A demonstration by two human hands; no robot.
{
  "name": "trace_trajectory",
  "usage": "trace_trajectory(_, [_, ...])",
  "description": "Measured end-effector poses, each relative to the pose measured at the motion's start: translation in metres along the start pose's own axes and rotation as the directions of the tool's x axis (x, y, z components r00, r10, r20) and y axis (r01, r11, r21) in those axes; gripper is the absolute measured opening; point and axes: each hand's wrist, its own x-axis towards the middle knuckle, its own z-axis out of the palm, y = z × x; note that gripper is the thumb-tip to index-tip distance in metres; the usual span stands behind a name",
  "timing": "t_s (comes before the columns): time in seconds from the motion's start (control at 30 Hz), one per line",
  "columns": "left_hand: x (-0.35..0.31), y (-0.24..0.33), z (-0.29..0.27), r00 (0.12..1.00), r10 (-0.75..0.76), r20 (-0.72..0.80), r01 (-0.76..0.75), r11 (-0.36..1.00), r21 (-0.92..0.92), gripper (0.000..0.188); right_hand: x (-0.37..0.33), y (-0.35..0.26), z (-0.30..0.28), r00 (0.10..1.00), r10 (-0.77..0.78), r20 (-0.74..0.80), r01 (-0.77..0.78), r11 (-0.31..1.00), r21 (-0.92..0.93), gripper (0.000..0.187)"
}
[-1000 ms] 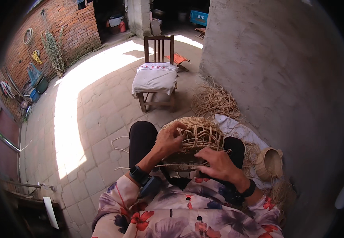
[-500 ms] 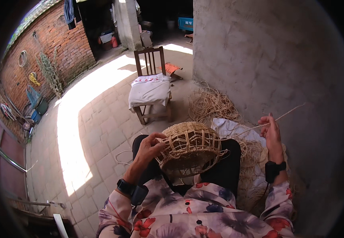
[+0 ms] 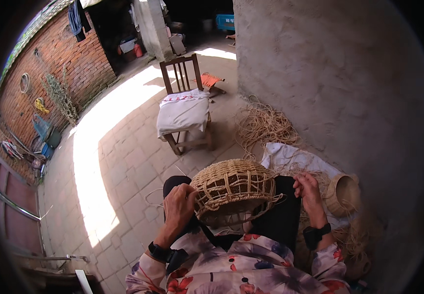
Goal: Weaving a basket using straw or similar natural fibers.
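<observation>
A woven straw-coloured basket [image 3: 234, 182] rests tilted across my lap, with an openwork band around its side and loose strand ends at its right. My left hand [image 3: 178, 202] grips the basket's left edge, its fingers partly hidden behind the weave. Apart from the basket, to its right, my right hand [image 3: 308, 192] is raised over my knee with the fingers curled together. Whatever thin strand may be between those fingers cannot be made out.
A second woven basket [image 3: 343, 195] lies at the right beside a white cloth [image 3: 290, 156]. Tangled cord [image 3: 265, 125] is heaped by the grey wall [image 3: 329, 73]. A wooden chair [image 3: 185, 115] with a cloth-covered seat stands ahead, an orange-topped stool [image 3: 209, 80] behind it.
My right hand has come down and left, closer to the basket; the strand stretched out past it no longer shows. The basket has turned slightly, and the second basket has come into sight.
</observation>
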Motion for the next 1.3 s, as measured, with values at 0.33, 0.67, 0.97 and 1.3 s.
trace_trajectory(0.33, [-0.002,0.011,-0.007,0.948,-0.231,0.219,0.314,0.79,-0.527,0.008,-0.005,0.028,0.007,0.984,-0.074,-0.16,0.053,0.99,-0.129,0.014])
trace_trajectory(0.67, [0.015,0.026,-0.01,0.9,-0.184,0.396,0.421,0.604,-0.676,0.011,0.0,0.034,0.012,0.98,-0.099,-0.17,0.047,0.956,-0.289,0.011])
trace_trajectory(0.97, [0.023,-0.004,-0.042,0.998,-0.014,0.066,0.032,0.959,-0.28,0.008,0.002,0.048,0.009,0.947,-0.289,-0.139,0.186,0.849,-0.494,0.012])
trace_trajectory(1.3, [0.011,0.013,0.007,0.949,0.309,0.057,-0.314,0.942,0.122,0.015,0.0,0.048,0.019,0.927,-0.361,-0.097,0.241,0.775,-0.584,0.012])
